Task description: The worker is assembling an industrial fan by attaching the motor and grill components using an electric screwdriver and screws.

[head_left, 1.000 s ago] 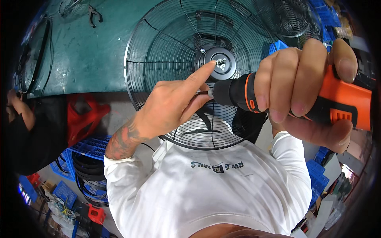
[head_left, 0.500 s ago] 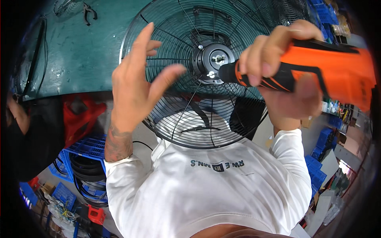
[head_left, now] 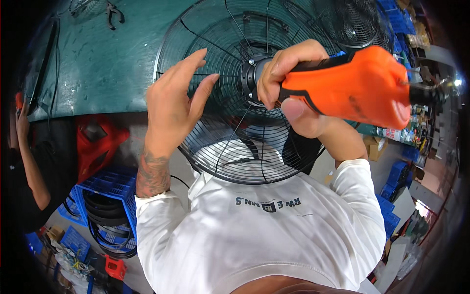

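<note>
My right hand (head_left: 296,68) is wrapped round an orange and black power screwdriver (head_left: 345,88), tilted with its back end toward the right. Its front end is over the dark round hub (head_left: 248,81) at the centre of a black wire fan guard (head_left: 263,164); my hand and the tool hide most of that hub and the tip. Silver screw heads show on the hub's left side. My left hand (head_left: 172,105) hovers left of the hub, over the guard's edge, fingers stretched and thumb apart, with nothing in it.
The guard overhangs the near edge of a green table (head_left: 107,73). Pliers (head_left: 114,17) lie at the far left, and another wire guard (head_left: 360,24) is at the far right. Blue crate (head_left: 108,182) with black rings and a red plastic piece (head_left: 98,147) stand below; a co-worker's arm (head_left: 34,161) is at left.
My right hand and the screwdriver have moved left over the hub, and the tool's back end has swung up toward the camera. My left hand has shifted slightly right, still open.
</note>
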Demonstrator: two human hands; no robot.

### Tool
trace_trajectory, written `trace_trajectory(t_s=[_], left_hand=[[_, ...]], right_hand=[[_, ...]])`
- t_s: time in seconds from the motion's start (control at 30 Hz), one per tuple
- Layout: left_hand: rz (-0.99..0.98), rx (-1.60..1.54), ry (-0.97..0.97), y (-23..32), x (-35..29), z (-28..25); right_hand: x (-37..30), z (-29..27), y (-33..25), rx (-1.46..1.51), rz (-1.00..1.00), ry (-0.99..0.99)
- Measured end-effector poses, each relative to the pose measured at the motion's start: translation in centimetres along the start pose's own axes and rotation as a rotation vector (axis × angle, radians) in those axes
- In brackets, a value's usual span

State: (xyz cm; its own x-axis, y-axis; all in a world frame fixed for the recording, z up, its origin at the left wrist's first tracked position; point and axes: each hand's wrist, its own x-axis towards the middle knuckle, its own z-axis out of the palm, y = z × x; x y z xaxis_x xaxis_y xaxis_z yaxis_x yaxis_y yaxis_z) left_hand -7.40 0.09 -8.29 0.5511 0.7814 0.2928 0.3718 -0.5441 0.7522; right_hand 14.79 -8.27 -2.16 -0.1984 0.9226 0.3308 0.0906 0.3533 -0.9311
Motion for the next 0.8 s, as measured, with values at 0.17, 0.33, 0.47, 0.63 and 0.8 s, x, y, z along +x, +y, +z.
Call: trace_trajectory(t_s=[0.17,0.33,0.47,0.63,0.8], left_hand=[[-0.02,-0.007,0.02,0.0,-0.2,0.1],[-0.031,0.022,-0.019,0.5,-0.4,0.0],[0.059,0.176,-0.177,1.3,-0.8,-0.2],[0.163,0.243,-0.205,2.0,-1.1,-0.1],[0.231,0.338,-0.263,3.3,-0.6,-0.3]], right_hand=[[-0.2,0.4,0.7,0.091,-0.037,0.019],[-0.3,0.2,1.5,0.088,-0.095,0.027],[-0.7,0.4,2.2,0.139,-0.093,0.034],[-0.9,1.0,1.9,0.064,-0.12,0.133],[0.7,0.4,-0.8,-0.015,-0.13,0.067]])
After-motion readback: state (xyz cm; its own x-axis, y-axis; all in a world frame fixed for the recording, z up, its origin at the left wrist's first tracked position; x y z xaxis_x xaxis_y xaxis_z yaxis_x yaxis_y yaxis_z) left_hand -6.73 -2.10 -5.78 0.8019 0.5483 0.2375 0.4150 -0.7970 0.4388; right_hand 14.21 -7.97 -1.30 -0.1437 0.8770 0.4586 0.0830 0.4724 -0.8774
